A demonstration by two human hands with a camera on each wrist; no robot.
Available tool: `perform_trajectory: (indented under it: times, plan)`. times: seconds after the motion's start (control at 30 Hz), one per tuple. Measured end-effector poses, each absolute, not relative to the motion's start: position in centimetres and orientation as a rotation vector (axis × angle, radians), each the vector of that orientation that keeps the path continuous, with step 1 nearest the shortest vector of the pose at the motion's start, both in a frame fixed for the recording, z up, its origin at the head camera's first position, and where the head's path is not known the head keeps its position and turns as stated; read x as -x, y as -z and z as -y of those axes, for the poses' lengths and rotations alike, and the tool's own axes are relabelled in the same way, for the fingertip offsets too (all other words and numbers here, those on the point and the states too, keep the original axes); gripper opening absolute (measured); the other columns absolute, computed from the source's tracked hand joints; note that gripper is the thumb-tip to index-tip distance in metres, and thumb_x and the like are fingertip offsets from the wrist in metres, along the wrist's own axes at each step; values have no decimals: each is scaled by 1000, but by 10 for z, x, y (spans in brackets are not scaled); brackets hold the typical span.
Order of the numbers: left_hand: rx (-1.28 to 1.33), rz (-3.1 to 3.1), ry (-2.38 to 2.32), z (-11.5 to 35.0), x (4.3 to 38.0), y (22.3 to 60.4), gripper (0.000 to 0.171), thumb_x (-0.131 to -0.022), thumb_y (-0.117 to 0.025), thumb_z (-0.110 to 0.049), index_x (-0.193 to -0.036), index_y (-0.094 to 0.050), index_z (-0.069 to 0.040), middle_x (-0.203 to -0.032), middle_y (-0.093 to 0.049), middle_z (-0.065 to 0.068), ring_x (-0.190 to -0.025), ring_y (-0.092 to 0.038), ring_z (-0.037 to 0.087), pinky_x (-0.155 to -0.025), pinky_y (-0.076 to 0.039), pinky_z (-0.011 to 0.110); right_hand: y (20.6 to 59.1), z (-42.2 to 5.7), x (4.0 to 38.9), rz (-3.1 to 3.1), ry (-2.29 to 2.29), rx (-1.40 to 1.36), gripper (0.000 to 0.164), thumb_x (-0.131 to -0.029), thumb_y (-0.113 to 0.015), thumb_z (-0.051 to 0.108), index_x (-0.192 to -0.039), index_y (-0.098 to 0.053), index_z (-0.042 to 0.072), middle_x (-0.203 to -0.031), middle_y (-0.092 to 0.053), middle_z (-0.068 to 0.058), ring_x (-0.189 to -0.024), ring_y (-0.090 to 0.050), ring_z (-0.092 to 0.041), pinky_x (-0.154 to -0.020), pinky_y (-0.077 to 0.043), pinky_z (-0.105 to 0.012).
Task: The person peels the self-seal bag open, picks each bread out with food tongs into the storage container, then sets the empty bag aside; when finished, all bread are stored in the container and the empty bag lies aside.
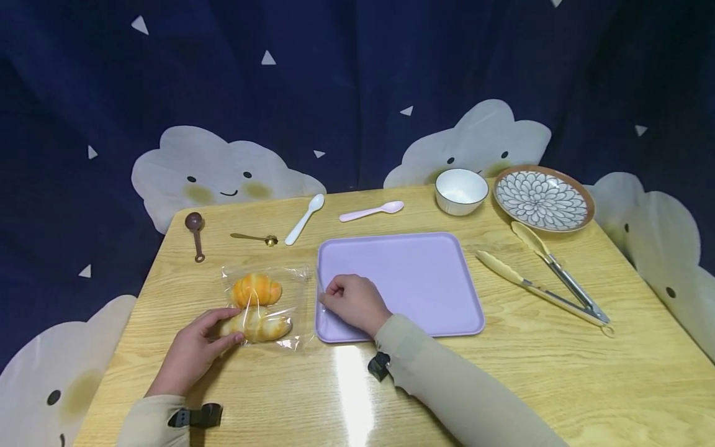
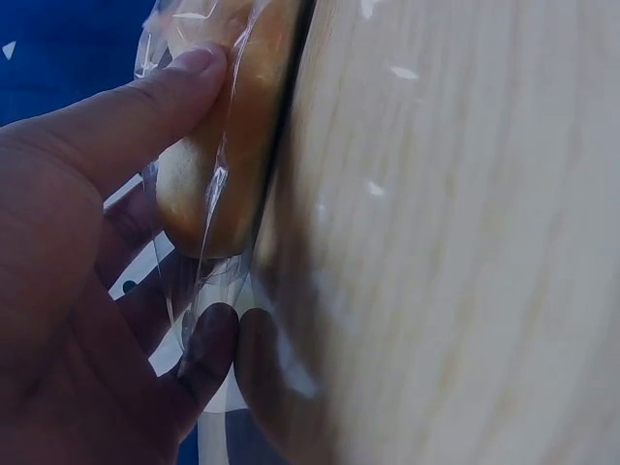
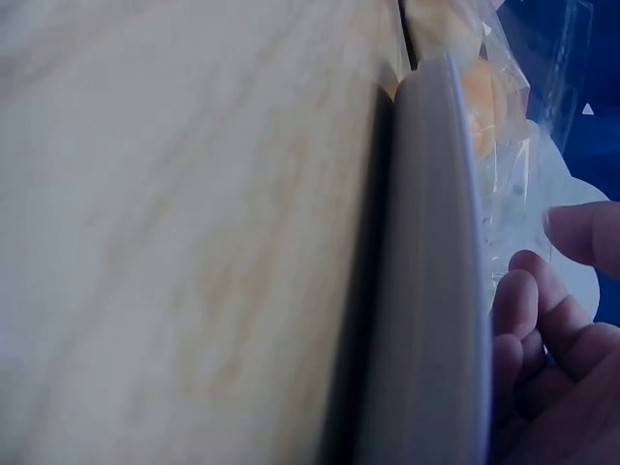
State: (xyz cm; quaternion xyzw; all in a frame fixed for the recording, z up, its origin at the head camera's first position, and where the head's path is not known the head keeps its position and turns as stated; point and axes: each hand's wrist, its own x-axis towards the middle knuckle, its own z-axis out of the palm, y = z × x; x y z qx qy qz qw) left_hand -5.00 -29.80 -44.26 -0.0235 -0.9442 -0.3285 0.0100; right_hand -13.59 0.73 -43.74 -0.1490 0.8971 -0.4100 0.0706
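Two bread rolls lie inside a clear plastic bag (image 1: 298,292) on the table: an orange striped one (image 1: 257,290) above a paler one (image 1: 262,327). My left hand (image 1: 192,347) grips the bag's left side around the paler roll. In the left wrist view its thumb (image 2: 199,73) presses the film against the bread. With fingers curled, my right hand (image 1: 354,302) is at the bag's right edge, over the left part of a lilac tray (image 1: 408,279). It pinches the bag's flap; in the right wrist view, the exact contact is hard to see in the transparent film.
Behind the bag lie a brown scoop (image 1: 195,233), a small gold spoon (image 1: 251,237), a white spoon (image 1: 304,220) and a pink spoon (image 1: 371,212). A white bowl (image 1: 460,192), a flower-patterned plate (image 1: 542,198) and tongs (image 1: 558,279) occupy the right side.
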Motion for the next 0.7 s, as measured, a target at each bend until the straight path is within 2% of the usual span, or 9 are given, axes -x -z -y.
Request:
perform_trajectory:
  times: [0.3, 0.53, 0.7]
  plan:
    - [80, 2939, 1043, 299, 50, 443, 46, -85, -81, -22, -128, -66, -12, -131, -64, 14, -110, -65, 29, -87, -53, 37, 435, 0, 143, -2713, 1215, 451, 20, -91, -70, 36, -76, -67, 22, -63, -56, 11, -63, -53, -10, -63, -42, -28]
    - [68, 2945, 1044, 299, 50, 444, 45, -86, -80, -23, -128, -66, -13, -131, -64, 13, -115, -63, 30, -91, -51, 44, 434, 2, 147, -2727, 1228, 436, 19, -91, -69, 31, -75, -67, 21, -62, -55, 11, -62, -53, -10, -62, -43, -28]
    - [68, 2942, 1047, 299, 51, 445, 46, -86, -80, -23, -128, -66, -13, -131, -64, 13, -111, -65, 29, -89, -52, 42, 436, -2, 148, -2733, 1221, 420, 18, -91, -69, 28, -75, -68, 20, -62, -55, 10, -61, -53, -11, -62, -43, -28]
